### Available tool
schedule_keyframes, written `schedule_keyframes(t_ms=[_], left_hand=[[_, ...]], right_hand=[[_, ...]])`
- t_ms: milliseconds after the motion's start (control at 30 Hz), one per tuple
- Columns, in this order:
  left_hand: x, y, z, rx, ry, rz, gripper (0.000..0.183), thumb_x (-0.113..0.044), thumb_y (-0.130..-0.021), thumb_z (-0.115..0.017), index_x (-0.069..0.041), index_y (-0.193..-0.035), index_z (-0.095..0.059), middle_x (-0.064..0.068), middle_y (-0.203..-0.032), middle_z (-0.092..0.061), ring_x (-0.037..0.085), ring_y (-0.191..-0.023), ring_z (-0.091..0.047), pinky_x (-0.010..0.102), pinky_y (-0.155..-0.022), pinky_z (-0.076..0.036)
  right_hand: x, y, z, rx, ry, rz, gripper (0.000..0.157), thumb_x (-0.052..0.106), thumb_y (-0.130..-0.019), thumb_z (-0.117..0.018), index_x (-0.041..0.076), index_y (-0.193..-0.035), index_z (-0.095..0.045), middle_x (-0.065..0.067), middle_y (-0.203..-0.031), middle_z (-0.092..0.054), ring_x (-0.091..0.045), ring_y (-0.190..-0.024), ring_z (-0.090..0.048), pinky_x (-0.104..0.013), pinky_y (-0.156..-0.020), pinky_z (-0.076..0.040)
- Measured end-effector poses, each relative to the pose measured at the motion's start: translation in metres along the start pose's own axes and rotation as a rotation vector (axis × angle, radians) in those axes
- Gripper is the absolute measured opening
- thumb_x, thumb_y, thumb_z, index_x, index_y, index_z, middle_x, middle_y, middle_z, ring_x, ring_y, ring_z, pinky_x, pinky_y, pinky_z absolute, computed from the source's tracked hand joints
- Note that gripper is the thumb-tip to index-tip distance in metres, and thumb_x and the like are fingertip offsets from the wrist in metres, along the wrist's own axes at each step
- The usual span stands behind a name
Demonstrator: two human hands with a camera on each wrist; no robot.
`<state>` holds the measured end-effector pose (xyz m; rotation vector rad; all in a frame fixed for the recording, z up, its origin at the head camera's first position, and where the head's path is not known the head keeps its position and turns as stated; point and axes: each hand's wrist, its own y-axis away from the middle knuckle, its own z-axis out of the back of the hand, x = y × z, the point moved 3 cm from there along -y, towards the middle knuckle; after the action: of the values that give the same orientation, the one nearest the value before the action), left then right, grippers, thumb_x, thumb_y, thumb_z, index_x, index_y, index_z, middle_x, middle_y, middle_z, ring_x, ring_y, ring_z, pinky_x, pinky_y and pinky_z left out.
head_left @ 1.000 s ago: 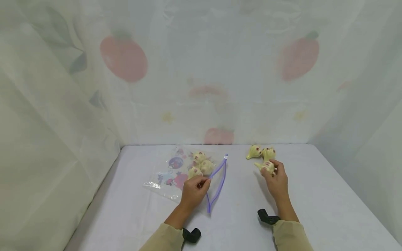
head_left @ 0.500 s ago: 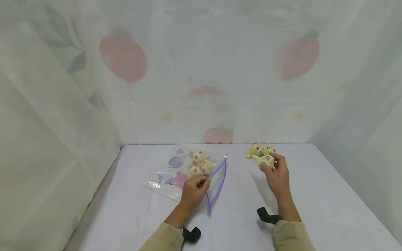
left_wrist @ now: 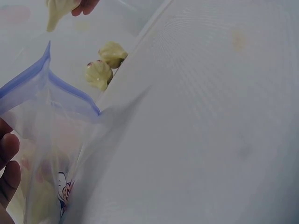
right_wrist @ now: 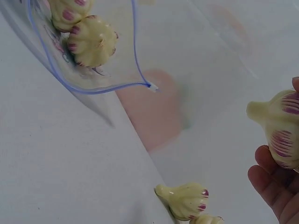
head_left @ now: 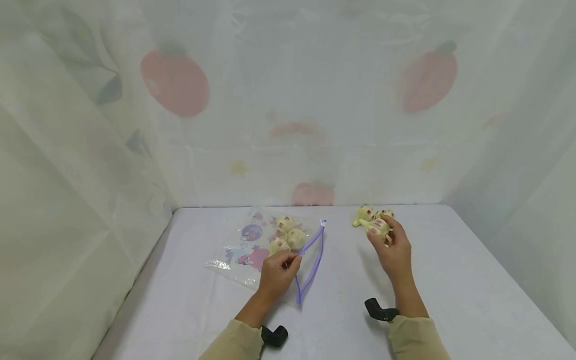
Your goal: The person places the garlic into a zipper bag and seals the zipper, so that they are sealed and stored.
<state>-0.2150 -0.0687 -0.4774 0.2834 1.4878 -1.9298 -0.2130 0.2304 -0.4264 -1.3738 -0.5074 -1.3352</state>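
Observation:
My left hand (head_left: 277, 274) pinches the near rim of a clear zip bag (head_left: 234, 267) whose purple zip edge stands apart, so the mouth gapes to the right. Inside the bag lie several pale garlic bulbs (head_left: 295, 240) with purple streaks. In my right hand (head_left: 393, 250) a garlic bulb (right_wrist: 282, 130) is held between thumb and fingers, its stem pointing left toward the bag. Just behind it on the table are two more garlic bulbs (right_wrist: 184, 199), one partly covered by the held bulb in the head view.
A white-covered table (head_left: 342, 320) reaches back to a pale curtain (head_left: 360, 125) printed with red fruit. Curtains also hang at left and right. Black wrist mounts (head_left: 380, 310) stick out from both sleeves.
My right hand has lifted the garlic bulb slightly away from the other two and shifted it a little left. My left hand and the bag have stayed put.

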Motion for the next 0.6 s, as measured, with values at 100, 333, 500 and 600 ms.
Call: schedule_keyframes(t_ms=[100,333,500,600], left_hand=[[0.000,0.000,0.000,-0.001,-0.003,-0.004,0.011,-0.004,-0.084,-0.072,-0.012,-0.078,-0.071,-0.003,-0.064,-0.060,0.004,-0.056,-0.051,0.013,-0.051,-0.044],[0.000,0.000,0.000,-0.001,0.001,-0.007,0.011,-0.003,-0.084,-0.072,-0.012,-0.077,-0.071,-0.003,-0.064,-0.060,0.004,-0.056,-0.050,0.013,-0.051,-0.043],[0.001,0.001,0.000,-0.002,-0.012,-0.002,0.009,-0.005,-0.085,-0.072,-0.012,-0.079,-0.072,-0.003,-0.064,-0.060,0.004,-0.056,-0.050,0.013,-0.052,-0.044],[0.001,0.001,0.000,-0.004,-0.019,0.002,0.008,-0.005,-0.085,-0.072,-0.012,-0.080,-0.073,-0.003,-0.064,-0.060,0.003,-0.056,-0.050,0.012,-0.053,-0.044]], right_hand=[[0.000,0.001,-0.002,0.021,0.031,0.021,0.055,0.010,-0.088,-0.074,0.017,-0.139,-0.054,0.003,-0.126,-0.054,-0.004,-0.086,-0.050,-0.008,-0.066,-0.042],[-0.003,-0.001,-0.010,0.090,0.091,0.031,0.050,0.012,-0.092,-0.069,0.016,-0.140,-0.054,-0.008,-0.133,-0.054,-0.002,-0.097,-0.047,-0.007,-0.069,-0.042],[-0.003,0.002,-0.015,0.130,0.088,0.068,0.044,0.018,-0.095,-0.065,0.020,-0.138,-0.055,-0.007,-0.135,-0.051,0.002,-0.097,-0.051,-0.010,-0.068,-0.047],[-0.003,0.003,-0.018,0.147,0.075,0.083,0.040,0.020,-0.096,-0.064,0.019,-0.136,-0.056,-0.007,-0.136,-0.050,0.000,-0.097,-0.052,-0.012,-0.068,-0.047]])
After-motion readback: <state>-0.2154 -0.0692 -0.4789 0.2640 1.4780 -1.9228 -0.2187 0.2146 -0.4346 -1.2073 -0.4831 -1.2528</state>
